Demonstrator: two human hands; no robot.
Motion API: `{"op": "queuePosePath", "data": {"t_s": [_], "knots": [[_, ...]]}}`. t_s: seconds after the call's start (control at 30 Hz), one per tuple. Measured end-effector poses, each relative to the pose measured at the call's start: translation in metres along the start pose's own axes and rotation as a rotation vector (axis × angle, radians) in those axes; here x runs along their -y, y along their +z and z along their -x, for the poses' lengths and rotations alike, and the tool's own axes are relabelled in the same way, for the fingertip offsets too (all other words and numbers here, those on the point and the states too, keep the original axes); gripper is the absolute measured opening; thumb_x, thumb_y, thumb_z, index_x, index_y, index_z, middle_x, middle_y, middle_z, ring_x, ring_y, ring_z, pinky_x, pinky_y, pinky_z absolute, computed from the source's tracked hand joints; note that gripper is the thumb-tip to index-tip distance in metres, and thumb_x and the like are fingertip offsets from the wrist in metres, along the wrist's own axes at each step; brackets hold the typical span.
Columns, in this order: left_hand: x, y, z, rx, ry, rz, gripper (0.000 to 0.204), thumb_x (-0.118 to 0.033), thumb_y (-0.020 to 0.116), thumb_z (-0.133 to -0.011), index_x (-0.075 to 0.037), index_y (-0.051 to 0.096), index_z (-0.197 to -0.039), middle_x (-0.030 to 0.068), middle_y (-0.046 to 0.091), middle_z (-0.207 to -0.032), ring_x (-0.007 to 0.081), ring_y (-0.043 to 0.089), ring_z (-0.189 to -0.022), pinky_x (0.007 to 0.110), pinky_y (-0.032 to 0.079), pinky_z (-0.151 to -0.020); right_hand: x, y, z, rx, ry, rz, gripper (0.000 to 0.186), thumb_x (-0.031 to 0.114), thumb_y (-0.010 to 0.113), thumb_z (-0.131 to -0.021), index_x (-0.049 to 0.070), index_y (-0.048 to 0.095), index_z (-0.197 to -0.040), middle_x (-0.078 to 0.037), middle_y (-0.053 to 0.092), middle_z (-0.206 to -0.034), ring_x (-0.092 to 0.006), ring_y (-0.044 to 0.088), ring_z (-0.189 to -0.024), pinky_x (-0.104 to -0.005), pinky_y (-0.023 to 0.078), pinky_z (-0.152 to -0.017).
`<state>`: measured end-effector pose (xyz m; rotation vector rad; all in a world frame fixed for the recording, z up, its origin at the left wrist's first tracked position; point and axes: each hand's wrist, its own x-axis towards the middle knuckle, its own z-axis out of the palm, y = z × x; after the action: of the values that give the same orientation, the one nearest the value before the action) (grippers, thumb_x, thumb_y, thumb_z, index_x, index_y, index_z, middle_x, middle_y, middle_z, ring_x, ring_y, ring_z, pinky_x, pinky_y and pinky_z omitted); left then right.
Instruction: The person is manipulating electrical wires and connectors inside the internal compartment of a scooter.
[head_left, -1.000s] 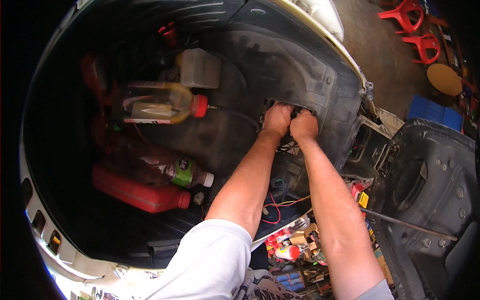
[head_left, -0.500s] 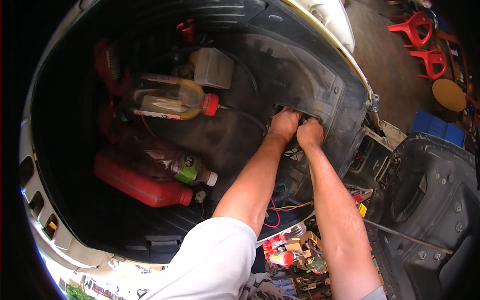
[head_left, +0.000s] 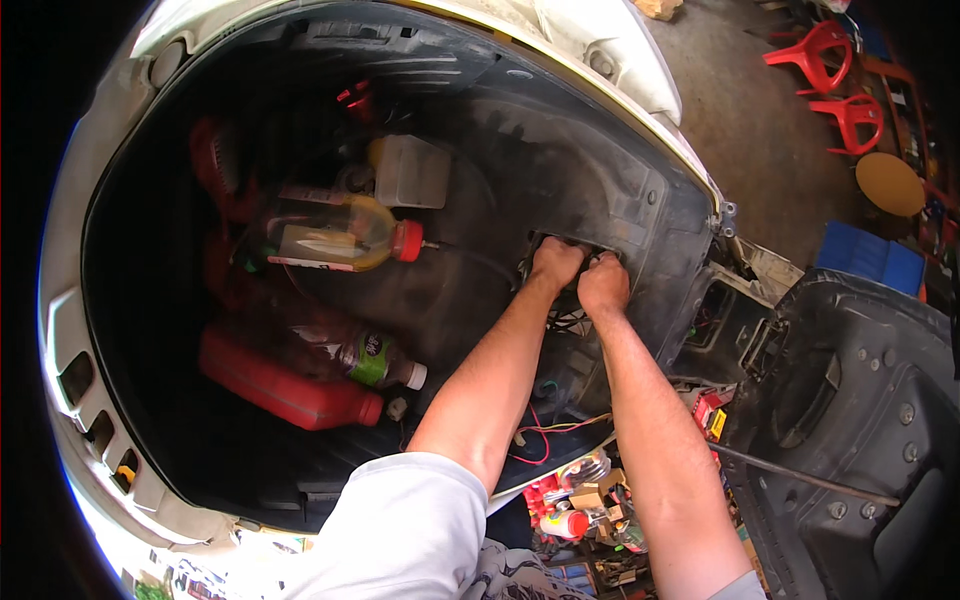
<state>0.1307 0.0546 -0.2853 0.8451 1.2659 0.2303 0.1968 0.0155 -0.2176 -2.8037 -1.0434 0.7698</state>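
Observation:
Both my hands are at a rectangular opening in the floor of a deep black storage compartment (head_left: 440,290). My left hand (head_left: 557,263) is closed at the opening's left side, its fingertips down inside and hidden. Close beside it, my right hand (head_left: 604,285) is also closed, fingers curled into the opening's right part. What either one grips is out of sight. Dark cables (head_left: 568,322) show just below the hands. Red and yellow wires (head_left: 540,430) trail out at the compartment's near edge.
Left of my hands lie a bottle of yellowish liquid (head_left: 335,235) with a red cap, a translucent box (head_left: 412,172), a clear bottle with a green label (head_left: 372,360) and a red jug (head_left: 285,380). The raised black seat (head_left: 850,400) is at right. Red chairs (head_left: 815,58) stand beyond.
The whole view has shifted a little, so the compartment sits slightly lower and more to the left. Both hands stay closed at the opening, with slight changes in finger position.

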Motion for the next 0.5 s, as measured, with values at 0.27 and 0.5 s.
{"op": "queuePosePath", "data": {"t_s": [0.27,0.5], "knots": [[0.016,0.023,-0.021,-0.128,-0.309,0.360,0.037,-0.018,0.071,-0.068,0.006,0.067,-0.096,0.0185,0.067,-0.096,0.0246,0.064,-0.091,0.034,0.047,-0.078,0.000,0.003,-0.002,0.034,0.019,0.033,0.023,0.017,0.050,-0.086,-0.003,0.059,-0.091,-0.029,0.062,-0.086,-0.0448,0.060,-0.088,-0.0509,0.046,-0.076],[0.018,0.027,-0.022,-0.162,-0.375,0.381,0.038,-0.019,0.067,-0.072,0.008,0.064,-0.099,0.0208,0.066,-0.101,0.0273,0.064,-0.094,0.035,0.048,-0.080,0.005,-0.001,0.008,-0.005,-0.055,0.076,0.020,0.014,0.048,-0.086,-0.004,0.056,-0.090,-0.029,0.062,-0.082,-0.0449,0.060,-0.084,-0.0519,0.046,-0.073]]}}
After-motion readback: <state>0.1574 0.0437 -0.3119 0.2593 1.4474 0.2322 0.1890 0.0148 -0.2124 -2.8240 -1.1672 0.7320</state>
